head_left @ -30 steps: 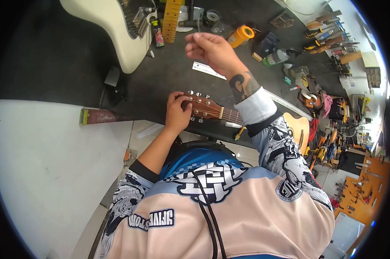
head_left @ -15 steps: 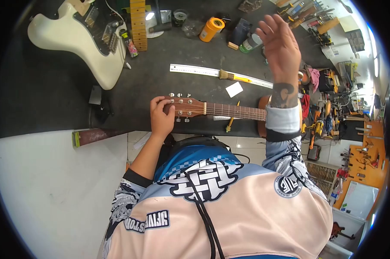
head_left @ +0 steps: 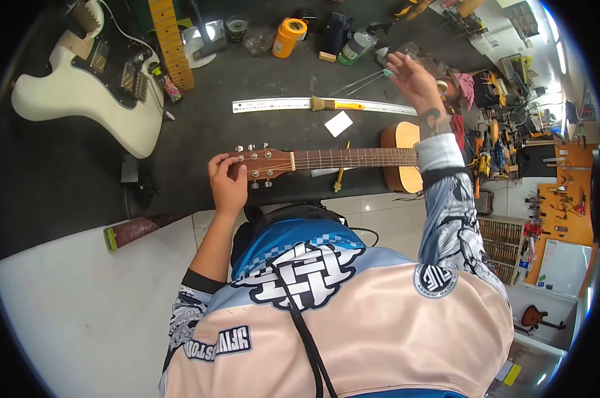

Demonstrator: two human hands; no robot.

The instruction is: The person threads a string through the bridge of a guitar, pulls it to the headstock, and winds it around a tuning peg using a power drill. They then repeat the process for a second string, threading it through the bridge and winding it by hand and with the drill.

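Note:
An acoustic guitar lies across the bench with its brown headstock to the left. My left hand grips the end of that headstock, fingers on top and thumb bent beside the tuning pegs. Raised over the bench, my right hand pinches a thin, wire-like thing with a small green part at the fingertips. Its pale thin strands trail left; I cannot tell its exact kind. Below the strands lie a steel ruler and a yellow-handled brush across it.
A white electric guitar body and a loose maple neck lie at the left. An orange tub, a green-based jar and a hammer stand behind. White paper lies near the guitar neck.
My right hand has come lower, and the thin strands with the green part now show at its fingertips. The view has shifted, showing more of the guitar's body. My left hand stays on the headstock.

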